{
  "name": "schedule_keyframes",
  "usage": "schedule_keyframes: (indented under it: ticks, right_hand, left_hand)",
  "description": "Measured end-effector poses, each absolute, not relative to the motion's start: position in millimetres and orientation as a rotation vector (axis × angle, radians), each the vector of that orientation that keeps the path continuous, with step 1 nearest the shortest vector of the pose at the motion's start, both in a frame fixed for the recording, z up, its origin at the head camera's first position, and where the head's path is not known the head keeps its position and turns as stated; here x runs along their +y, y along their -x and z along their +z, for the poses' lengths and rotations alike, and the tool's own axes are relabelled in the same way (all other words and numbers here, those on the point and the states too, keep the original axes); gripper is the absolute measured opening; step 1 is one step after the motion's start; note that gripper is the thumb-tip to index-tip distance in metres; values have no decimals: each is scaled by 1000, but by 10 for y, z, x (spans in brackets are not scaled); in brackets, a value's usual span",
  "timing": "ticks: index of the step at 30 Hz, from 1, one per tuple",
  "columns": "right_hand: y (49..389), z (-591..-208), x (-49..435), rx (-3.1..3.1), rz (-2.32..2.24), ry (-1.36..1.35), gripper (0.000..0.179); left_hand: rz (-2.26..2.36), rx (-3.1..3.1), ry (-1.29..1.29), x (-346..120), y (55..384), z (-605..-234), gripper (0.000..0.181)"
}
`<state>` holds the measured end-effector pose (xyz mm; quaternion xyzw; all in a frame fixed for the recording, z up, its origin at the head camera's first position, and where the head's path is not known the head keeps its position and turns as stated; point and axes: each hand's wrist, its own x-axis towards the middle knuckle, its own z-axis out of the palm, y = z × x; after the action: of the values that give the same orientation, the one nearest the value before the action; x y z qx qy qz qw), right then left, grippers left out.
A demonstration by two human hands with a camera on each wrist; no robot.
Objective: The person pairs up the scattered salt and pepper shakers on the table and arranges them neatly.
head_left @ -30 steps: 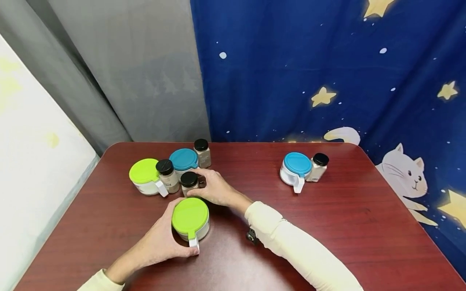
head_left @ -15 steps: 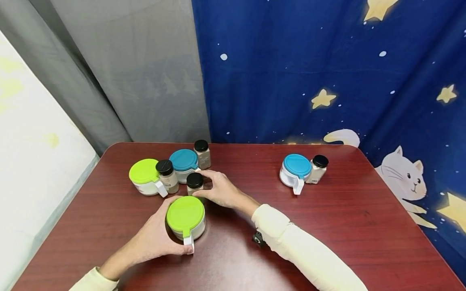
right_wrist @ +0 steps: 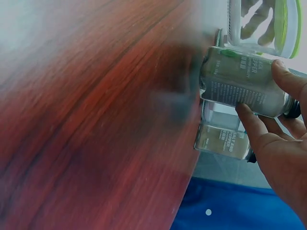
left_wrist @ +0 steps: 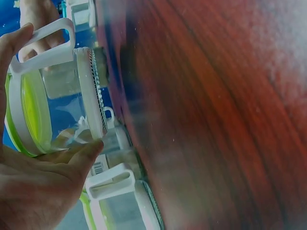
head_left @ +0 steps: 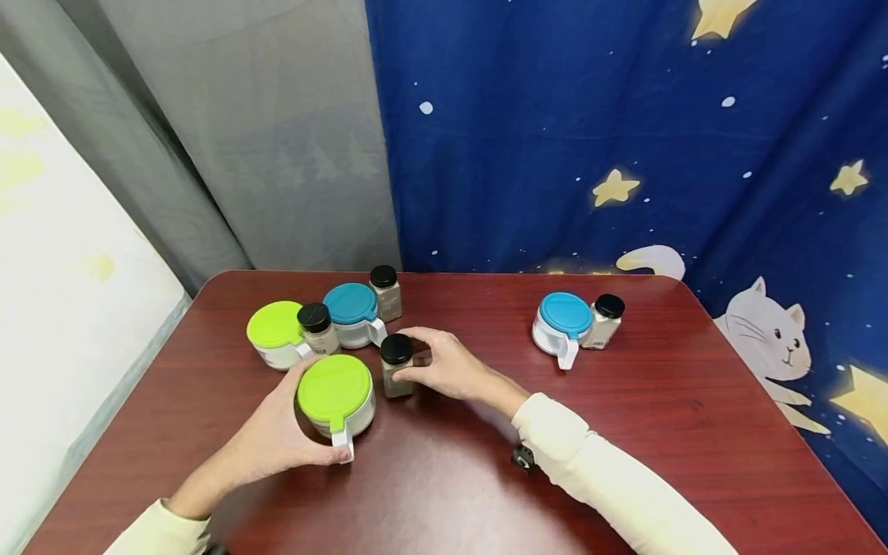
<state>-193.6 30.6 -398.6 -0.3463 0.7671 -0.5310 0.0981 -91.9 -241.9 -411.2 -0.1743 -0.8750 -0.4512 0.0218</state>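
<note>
My left hand (head_left: 280,435) curls round a clear glass seasoning jar (head_left: 334,389) with a lime-green lid, its thumb at the white handle (left_wrist: 50,45). Just to the right, the thumb and fingers of my right hand (head_left: 454,370) grip a square pepper shaker (head_left: 397,351) with a black cap; its printed label (right_wrist: 240,76) faces the right wrist camera. The shaker stands apart from the green-lidded jar. Behind them are a blue-lidded jar (head_left: 350,304) and another black-capped shaker (head_left: 319,331). Whether the held jar touches the table cannot be told.
A second green-lidded jar (head_left: 275,325) stands at the left, and a shaker (head_left: 385,293) near the back edge. Another blue-lidded jar (head_left: 566,314) and shaker (head_left: 605,322) stand together at the right on the reddish-brown table (head_left: 659,432). Curtains (head_left: 520,154) hang behind.
The held green-lidded jar has moved left and slightly away from me in the left hand. The right hand has brought the pepper shaker rightward and nearer, out from behind that jar.
</note>
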Motion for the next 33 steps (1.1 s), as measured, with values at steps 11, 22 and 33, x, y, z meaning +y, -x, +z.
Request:
schedule_keyframes:
  ticks: [11,22,33]
  right_hand:
    - [1845,-3899,461,2177,-1637,1032,51]
    - [1787,-3908,571,2177,-1632,1026,53]
    - [1764,-3907,664,2177,-1645,1032,50]
  left_hand:
    - [-1400,-2723,545,-2422,990,-4128,114]
    - [-1443,-2703,606,-2342,1025,-4138,111]
    - [-1399,-2726,569,-2256,1065,-4137,119]
